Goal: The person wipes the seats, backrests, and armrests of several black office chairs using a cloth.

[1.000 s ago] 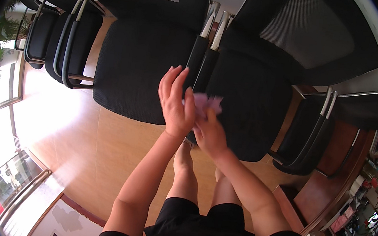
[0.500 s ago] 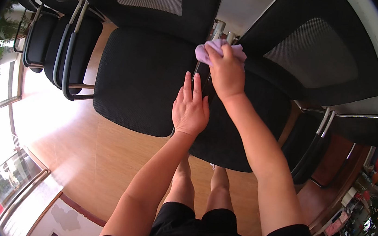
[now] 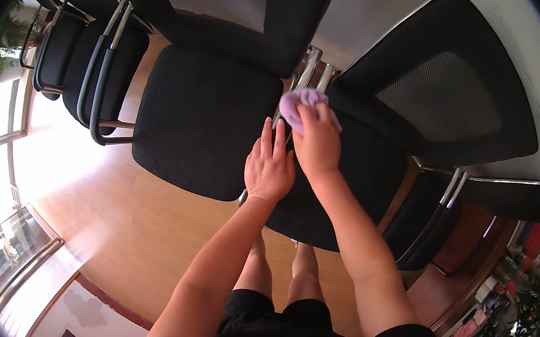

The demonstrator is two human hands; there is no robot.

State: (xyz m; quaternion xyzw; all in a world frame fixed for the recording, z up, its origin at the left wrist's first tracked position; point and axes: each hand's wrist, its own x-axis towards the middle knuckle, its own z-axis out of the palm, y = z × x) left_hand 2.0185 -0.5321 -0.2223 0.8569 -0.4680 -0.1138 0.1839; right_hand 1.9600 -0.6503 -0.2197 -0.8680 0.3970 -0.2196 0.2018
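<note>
Purple cloth (image 3: 303, 100) under right hand (image 3: 316, 144)

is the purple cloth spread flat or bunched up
Bunched up: the soft purple cloth shows as a rounded wad under the right hand, pressed on the chrome chair armrests, no flat edges visible.

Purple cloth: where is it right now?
In the head view, upper centre, the purple cloth is bunched under the right hand on the metal armrests between two black chairs, just ahead of the left hand.
</note>
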